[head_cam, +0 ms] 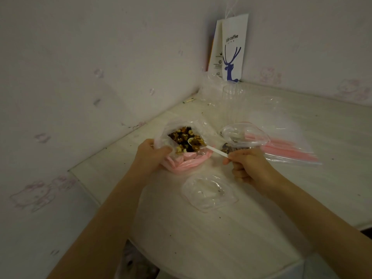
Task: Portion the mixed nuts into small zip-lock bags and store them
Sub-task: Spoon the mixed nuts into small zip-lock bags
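A clear zip-lock bag (201,127) with a pink zip strip lies open on the white table, holding mixed nuts (184,137). My left hand (150,156) grips the bag's near edge and holds its mouth open. My right hand (246,164) pinches the handle of a white plastic spoon (213,150). The spoon's bowl, heaped with nuts, sits over the bag's opening. A clear plastic container (244,133) with a few nuts left stands just beyond my right hand.
A stack of empty pink-zip bags (289,152) lies to the right. A clear lid (209,192) rests near the table's front. A white paper coffee bag (233,49) and crumpled clear plastic (213,89) sit in the far corner. Walls close in left and behind.
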